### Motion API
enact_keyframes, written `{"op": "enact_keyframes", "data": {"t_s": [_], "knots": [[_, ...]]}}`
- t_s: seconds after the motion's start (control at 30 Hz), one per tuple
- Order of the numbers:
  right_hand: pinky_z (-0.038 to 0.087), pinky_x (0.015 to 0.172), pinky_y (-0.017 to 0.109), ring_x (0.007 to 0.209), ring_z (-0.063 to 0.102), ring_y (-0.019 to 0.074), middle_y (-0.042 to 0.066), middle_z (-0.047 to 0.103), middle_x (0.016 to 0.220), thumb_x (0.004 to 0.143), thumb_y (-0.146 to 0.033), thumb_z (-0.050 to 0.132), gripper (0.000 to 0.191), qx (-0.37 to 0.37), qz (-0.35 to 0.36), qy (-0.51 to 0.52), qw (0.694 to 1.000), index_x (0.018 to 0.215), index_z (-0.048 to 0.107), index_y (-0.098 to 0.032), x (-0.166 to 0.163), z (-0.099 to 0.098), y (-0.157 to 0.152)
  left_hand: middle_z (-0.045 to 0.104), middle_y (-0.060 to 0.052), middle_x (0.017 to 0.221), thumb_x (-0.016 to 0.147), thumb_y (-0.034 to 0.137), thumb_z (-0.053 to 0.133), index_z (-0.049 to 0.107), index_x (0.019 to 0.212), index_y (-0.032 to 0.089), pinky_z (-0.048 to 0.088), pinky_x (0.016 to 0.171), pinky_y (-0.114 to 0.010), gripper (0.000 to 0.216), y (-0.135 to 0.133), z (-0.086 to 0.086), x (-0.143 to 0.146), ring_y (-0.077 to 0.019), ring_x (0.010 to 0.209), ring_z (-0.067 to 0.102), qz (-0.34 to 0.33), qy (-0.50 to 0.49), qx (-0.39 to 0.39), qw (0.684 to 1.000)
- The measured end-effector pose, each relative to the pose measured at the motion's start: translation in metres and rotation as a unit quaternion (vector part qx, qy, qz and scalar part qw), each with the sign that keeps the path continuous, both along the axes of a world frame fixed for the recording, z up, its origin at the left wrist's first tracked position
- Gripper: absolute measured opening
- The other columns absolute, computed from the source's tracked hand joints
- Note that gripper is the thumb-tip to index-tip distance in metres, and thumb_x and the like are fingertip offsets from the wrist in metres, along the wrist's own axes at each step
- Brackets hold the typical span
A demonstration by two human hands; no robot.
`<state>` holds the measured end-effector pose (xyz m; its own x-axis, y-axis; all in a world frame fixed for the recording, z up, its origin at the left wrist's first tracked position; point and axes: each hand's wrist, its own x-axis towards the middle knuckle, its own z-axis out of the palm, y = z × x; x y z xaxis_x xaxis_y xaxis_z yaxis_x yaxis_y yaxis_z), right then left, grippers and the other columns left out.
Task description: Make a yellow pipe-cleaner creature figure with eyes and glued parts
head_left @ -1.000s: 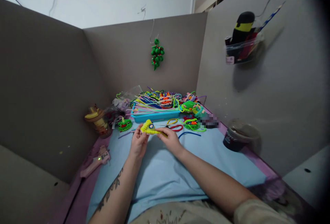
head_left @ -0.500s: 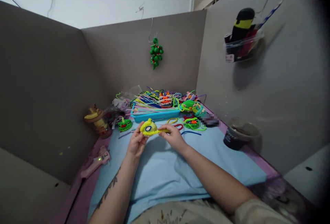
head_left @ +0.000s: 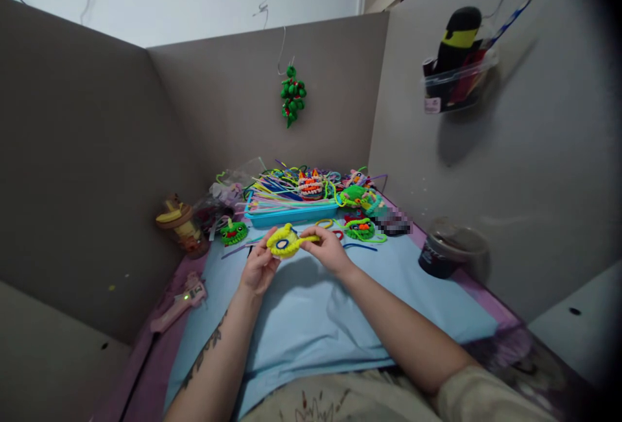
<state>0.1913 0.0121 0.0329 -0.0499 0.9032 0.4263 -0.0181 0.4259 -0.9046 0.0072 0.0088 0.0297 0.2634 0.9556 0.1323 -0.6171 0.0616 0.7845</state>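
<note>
Between my hands, above the blue cloth, is a yellow pipe-cleaner figure (head_left: 276, 247) with a dark blue and white ring on its front. My left hand (head_left: 259, 266) grips its left side, fingers behind and thumb in front. A yellow pipe cleaner (head_left: 308, 239) runs from the figure's right side, and my right hand (head_left: 328, 252) pinches it between thumb and fingers. Behind my hands lie a green figure (head_left: 234, 233) with eyes, a blue pipe cleaner (head_left: 360, 247) and a green-and-orange figure (head_left: 360, 229).
A blue tray (head_left: 291, 215) heaped with pipe cleaners stands at the back. On the left are a pink glue gun (head_left: 182, 305) and a tan cup (head_left: 183, 231); a dark tub (head_left: 440, 257) sits right. Grey panels (head_left: 272, 91) enclose the table, one carrying a clear holder (head_left: 457, 88).
The yellow figure has tilted and turned in my hands, so its ringed front faces me more and sits slightly lower. Both hands keep their hold. The camera view has shifted slightly.
</note>
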Motion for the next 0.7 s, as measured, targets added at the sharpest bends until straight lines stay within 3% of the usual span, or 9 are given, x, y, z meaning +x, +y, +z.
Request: {"op": "enact_keyframes", "data": {"t_s": [0.17,0.27,0.4,0.57,0.63,0.7], "knots": [[0.045,0.059,0.024,0.062,0.056,0.0125,-0.001,0.061,0.068,0.061,-0.032,0.071,0.025,-0.077,0.045,0.088,0.992,0.078,0.061,-0.017,-0.006,-0.004,0.002,0.06,-0.01,0.113,0.06,0.019,0.073,0.053,0.118,0.018,0.046,0.084,-0.032,0.062,-0.003,0.002,0.0,-0.0255,0.103,0.056,-0.011,0.0,-0.004,1.0],[0.047,0.065,0.026,0.072,0.058,0.0149,0.003,0.063,0.084,0.057,-0.036,0.075,0.032,-0.088,0.053,0.147,0.984,0.077,0.06,-0.017,-0.012,-0.006,-0.001,0.061,-0.008,0.11,0.061,0.018,0.071,0.052,0.118,0.02,0.049,0.079,-0.031,0.061,-0.002,0.0,-0.001,-0.0227,0.096,0.059,-0.002,-0.012,-0.017,1.0],[0.049,0.072,0.031,0.086,0.06,0.0194,0.007,0.058,0.107,0.056,-0.039,0.075,0.033,-0.092,0.081,0.182,0.976,0.072,0.057,-0.017,-0.019,-0.009,-0.002,0.063,-0.003,0.102,0.067,0.014,0.067,0.056,0.108,0.023,0.05,0.069,-0.023,0.043,0.006,-0.005,0.001,-0.0143,0.083,0.061,0.033,-0.034,-0.049,0.998],[0.044,0.085,0.032,0.1,0.055,0.0209,0.008,0.055,0.108,0.064,-0.036,0.07,0.024,-0.012,-0.027,0.093,0.995,0.072,0.058,-0.017,-0.023,-0.021,0.004,0.062,-0.006,0.102,0.074,0.026,0.064,0.057,0.104,0.018,0.049,0.073,-0.024,0.031,0.006,-0.004,0.008,-0.015,0.086,0.061,0.031,-0.039,-0.049,0.998],[0.042,0.087,0.032,0.1,0.054,0.0201,0.007,0.056,0.104,0.066,-0.035,0.068,0.021,0.009,-0.06,0.053,0.997,0.074,0.059,-0.017,-0.025,-0.027,0.006,0.059,-0.007,0.111,0.074,0.035,0.064,0.052,0.113,0.021,0.048,0.08,-0.03,0.043,0.0,-0.002,0.014,-0.0183,0.095,0.059,0.018,-0.047,-0.032,0.998],[0.041,0.088,0.031,0.098,0.054,0.0191,0.006,0.056,0.101,0.068,-0.034,0.067,0.02,0.021,-0.083,0.032,0.996,0.076,0.06,-0.017,-0.028,-0.031,0.006,0.057,-0.006,0.117,0.067,0.03,0.072,0.042,0.124,0.029,0.045,0.087,-0.033,0.064,-0.008,-0.001,0.02,-0.0191,0.101,0.057,0.021,-0.045,-0.001,0.999]]}}
